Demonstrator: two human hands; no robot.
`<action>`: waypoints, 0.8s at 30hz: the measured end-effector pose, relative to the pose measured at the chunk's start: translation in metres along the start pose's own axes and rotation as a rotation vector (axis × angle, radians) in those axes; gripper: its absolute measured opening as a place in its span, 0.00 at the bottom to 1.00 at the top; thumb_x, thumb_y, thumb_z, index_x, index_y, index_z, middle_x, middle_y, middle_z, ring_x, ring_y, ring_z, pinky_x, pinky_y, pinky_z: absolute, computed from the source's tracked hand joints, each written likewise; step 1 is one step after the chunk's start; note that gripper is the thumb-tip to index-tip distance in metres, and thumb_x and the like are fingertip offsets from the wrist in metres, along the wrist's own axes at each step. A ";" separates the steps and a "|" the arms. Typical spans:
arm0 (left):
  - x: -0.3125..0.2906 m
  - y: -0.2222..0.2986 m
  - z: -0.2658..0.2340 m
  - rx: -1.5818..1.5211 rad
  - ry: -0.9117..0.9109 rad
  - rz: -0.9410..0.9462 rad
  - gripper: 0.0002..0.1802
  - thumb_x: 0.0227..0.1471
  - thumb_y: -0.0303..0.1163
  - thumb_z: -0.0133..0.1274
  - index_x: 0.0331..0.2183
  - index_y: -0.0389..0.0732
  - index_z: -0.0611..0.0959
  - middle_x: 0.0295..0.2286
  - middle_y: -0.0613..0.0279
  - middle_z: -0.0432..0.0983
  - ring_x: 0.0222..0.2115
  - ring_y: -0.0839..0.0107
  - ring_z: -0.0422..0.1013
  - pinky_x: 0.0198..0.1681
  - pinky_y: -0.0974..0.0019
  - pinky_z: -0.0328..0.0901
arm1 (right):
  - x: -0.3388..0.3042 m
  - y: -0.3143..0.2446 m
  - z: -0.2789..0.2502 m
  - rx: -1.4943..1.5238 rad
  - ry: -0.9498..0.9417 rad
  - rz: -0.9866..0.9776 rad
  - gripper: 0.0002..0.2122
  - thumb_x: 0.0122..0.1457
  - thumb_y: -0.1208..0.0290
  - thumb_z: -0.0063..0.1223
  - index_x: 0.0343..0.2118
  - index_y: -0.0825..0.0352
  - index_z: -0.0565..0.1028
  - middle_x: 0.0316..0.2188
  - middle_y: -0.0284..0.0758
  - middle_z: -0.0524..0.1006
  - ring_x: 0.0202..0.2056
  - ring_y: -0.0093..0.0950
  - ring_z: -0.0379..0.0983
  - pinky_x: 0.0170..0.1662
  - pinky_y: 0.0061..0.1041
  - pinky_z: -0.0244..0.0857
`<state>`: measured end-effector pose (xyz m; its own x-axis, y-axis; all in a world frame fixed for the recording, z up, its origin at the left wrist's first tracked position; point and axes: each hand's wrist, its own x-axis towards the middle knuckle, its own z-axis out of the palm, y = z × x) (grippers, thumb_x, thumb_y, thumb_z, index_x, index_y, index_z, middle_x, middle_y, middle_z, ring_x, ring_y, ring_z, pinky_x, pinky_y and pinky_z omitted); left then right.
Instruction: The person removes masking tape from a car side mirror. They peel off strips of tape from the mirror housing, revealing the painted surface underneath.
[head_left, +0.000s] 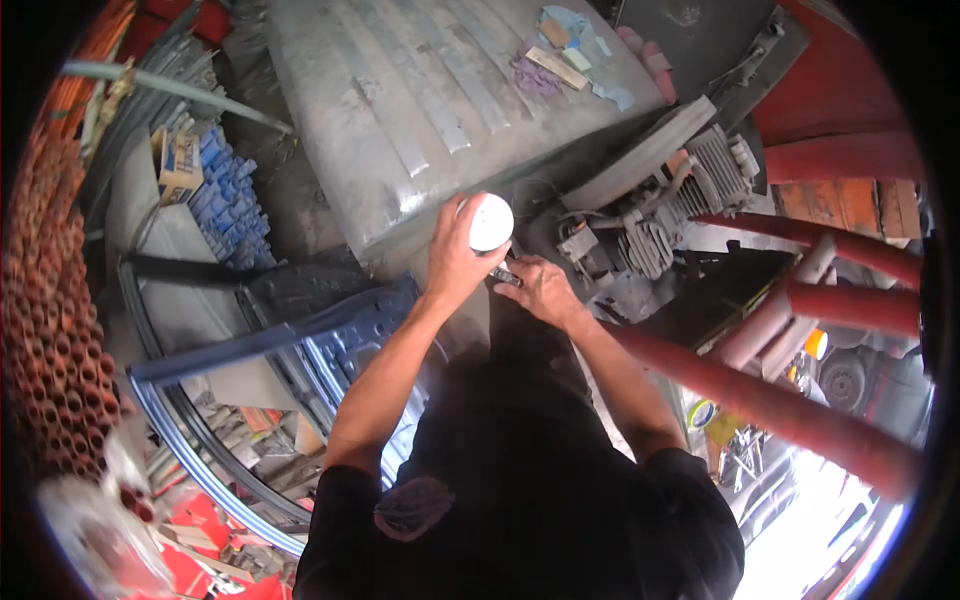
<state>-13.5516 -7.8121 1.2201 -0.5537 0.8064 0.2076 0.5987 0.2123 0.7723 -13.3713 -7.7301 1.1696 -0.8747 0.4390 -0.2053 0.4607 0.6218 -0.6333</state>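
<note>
My left hand is wrapped round a cup with a round white top, held up in front of my body. Just under the cup, a small dark metal part shows between my hands; it looks like the body of a spray gun, but most of it is hidden. My right hand has its fingers closed on that part. Beyond both hands lies a large grey ribbed vehicle panel, apart from them.
Rags and small blocks lie on the panel's far right. A blue car door frame stands at my left, near stacked reddish pipes and blue fittings. Red metal bars and a finned engine part are at right.
</note>
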 end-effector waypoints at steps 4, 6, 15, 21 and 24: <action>0.130 -0.070 0.039 -0.116 0.038 -0.060 0.45 0.35 0.26 0.73 0.56 0.40 0.73 0.49 0.47 0.69 0.50 0.48 0.69 0.52 0.53 0.68 | 0.126 0.075 -0.069 0.404 -0.219 0.117 0.30 0.54 0.51 0.66 0.54 0.70 0.77 0.46 0.50 0.81 0.47 0.43 0.79 0.53 0.32 0.70; 0.193 -0.100 0.054 -0.111 0.020 -0.142 0.45 0.35 0.24 0.72 0.57 0.39 0.72 0.49 0.49 0.69 0.51 0.50 0.69 0.54 0.54 0.67 | 0.191 0.121 -0.098 0.591 -0.265 0.231 0.28 0.56 0.54 0.66 0.54 0.70 0.77 0.44 0.48 0.82 0.45 0.37 0.80 0.51 0.31 0.71; 0.374 -0.213 0.098 -0.069 0.052 -0.305 0.46 0.36 0.23 0.72 0.58 0.38 0.70 0.53 0.48 0.66 0.54 0.51 0.66 0.58 0.54 0.64 | 0.478 0.368 -0.187 0.965 0.467 0.479 0.29 0.60 0.87 0.35 0.67 0.70 0.60 0.35 0.38 0.79 0.33 0.27 0.79 0.31 0.22 0.67; 0.402 -0.276 0.150 0.001 -0.116 -0.339 0.47 0.34 0.27 0.75 0.57 0.37 0.70 0.53 0.47 0.66 0.54 0.50 0.66 0.58 0.51 0.62 | 0.628 0.538 -0.116 -0.109 0.292 0.521 0.16 0.56 0.69 0.57 0.48 0.63 0.78 0.41 0.48 0.81 0.46 0.47 0.78 0.49 0.42 0.72; 0.405 -0.300 0.175 -0.041 -0.152 -0.389 0.47 0.35 0.27 0.74 0.57 0.37 0.70 0.53 0.47 0.66 0.54 0.49 0.66 0.57 0.50 0.63 | 0.682 0.542 -0.103 -0.251 0.215 0.489 0.24 0.55 0.63 0.58 0.55 0.63 0.72 0.41 0.50 0.80 0.47 0.48 0.77 0.51 0.43 0.72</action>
<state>-13.8544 -7.4526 0.9671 -0.6402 0.7435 -0.1932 0.3364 0.4974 0.7997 -13.7029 -7.0263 0.7632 -0.5139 0.8188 -0.2559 0.8471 0.4373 -0.3020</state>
